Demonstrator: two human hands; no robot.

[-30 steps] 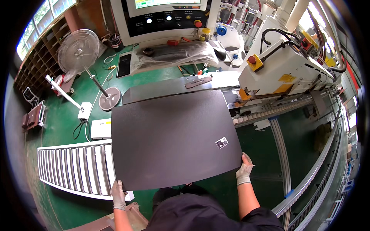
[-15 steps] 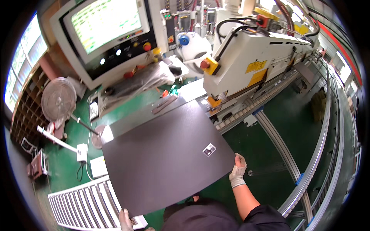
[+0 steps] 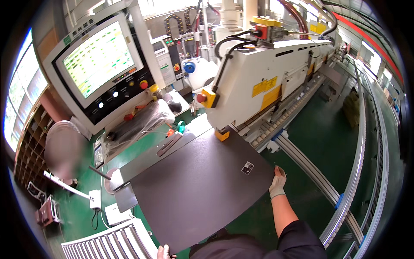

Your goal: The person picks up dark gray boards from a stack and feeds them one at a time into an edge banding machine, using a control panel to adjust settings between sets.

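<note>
Hands (image 3: pixel 277 183) at dark panel's (image 3: pixel 198 185) edges

Grey metal table (image 3: pixel 142 166) at machine infeed; dark flat panel (image 3: pixel 202 190) lies partly on it, far edge near the machine. A small dark bar (image 3: pixel 169 143) rests on the table top. Green floor (image 3: pixel 319 134) below.
</note>
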